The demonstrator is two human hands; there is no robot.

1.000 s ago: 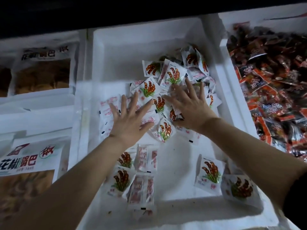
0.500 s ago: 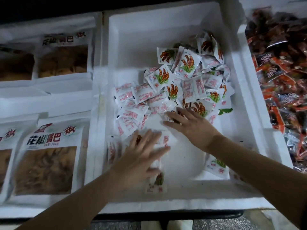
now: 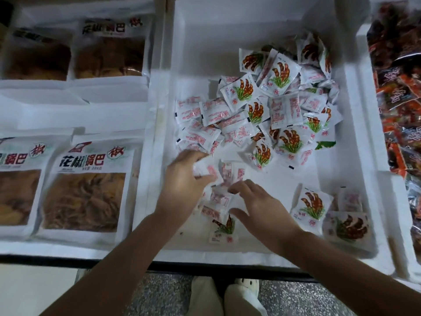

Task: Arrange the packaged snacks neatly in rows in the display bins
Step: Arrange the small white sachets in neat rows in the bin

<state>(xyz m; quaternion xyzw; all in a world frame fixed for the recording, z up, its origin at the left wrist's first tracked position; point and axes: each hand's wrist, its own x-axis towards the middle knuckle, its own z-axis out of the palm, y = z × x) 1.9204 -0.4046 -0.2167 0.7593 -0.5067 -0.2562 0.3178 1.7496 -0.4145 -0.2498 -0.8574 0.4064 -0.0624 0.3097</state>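
Near edge of the white foam bin (image 3: 227, 254): the left hand (image 3: 182, 181) has its fingers curled round a crumpled white sachet (image 3: 202, 168). The right hand (image 3: 264, 208) hovers with thumb and forefinger apart over the loose sachets (image 3: 218, 199) beside it; grip unconfirmed.

Risk: the slick, overlapping packets may slide or flip face-down, spoiling a row.

Beyond, the unsorted heap (image 3: 273, 106) occupies the bin's middle and far right, obstructing row space. Large rice-crust bags (image 3: 86, 185) lie to the left, dark red packets (image 3: 396, 99) to the right.
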